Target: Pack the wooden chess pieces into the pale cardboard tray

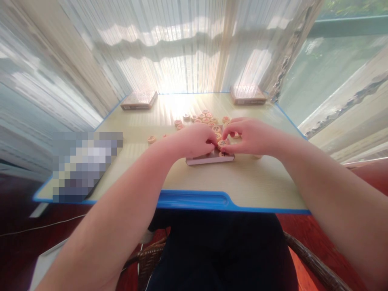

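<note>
Several round wooden Chinese chess pieces (pixel 206 120) with red or dark characters lie in a loose cluster on the table. Before me is a shallow box (pixel 209 160) with a pale front wall and some pieces in it. My left hand (pixel 198 139) reaches over its left part, fingers curled down; whatever they grip is hidden. At the box's right side, the thumb and forefinger of my right hand (pixel 247 135) close around a Chinese chess piece (pixel 223 144) with a dark character. Another piece lies just below it, by the box's front wall.
Two flat boxes stand at the table's back, a left box (pixel 139 100) and a right box (pixel 247 95). A pixelated object (pixel 87 165) lies on the left side. The table (pixel 242 182) has a blue rim with a groove in front. Curtains (pixel 169 44) hang behind.
</note>
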### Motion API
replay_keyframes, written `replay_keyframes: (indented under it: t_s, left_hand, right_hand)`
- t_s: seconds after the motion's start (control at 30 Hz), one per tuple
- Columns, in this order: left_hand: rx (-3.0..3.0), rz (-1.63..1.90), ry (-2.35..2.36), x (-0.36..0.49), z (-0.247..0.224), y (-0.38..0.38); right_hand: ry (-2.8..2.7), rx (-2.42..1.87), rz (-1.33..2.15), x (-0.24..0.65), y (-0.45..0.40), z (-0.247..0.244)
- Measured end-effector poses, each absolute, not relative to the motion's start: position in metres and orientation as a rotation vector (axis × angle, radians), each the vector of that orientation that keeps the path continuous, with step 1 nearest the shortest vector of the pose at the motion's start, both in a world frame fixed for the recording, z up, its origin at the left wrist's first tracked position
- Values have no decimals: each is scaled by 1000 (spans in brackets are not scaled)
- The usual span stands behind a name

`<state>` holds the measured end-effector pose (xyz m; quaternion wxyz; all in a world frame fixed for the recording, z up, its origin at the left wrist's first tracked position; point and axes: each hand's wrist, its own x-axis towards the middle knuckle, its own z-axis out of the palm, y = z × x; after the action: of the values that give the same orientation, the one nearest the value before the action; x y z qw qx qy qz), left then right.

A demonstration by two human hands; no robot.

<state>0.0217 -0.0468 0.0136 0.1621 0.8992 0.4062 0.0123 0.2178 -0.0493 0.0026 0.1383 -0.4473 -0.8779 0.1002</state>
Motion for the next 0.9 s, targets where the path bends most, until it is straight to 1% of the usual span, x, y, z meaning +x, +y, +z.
replay_keyframes:
  t_s: [0.3,0.53,0.9]
  left_hand:
    - [2526,34,1196,22,14,-47]
    - [2527,126,1440,20,13,-45]
    - [2644,187,1375,25,5,-40]
  right_hand:
    - [-2540,-1276,292,218,-52,5]
    - [-2389,-1339,257,215,-49,3]
    - [-2390,-1369,227,214,-46,-2]
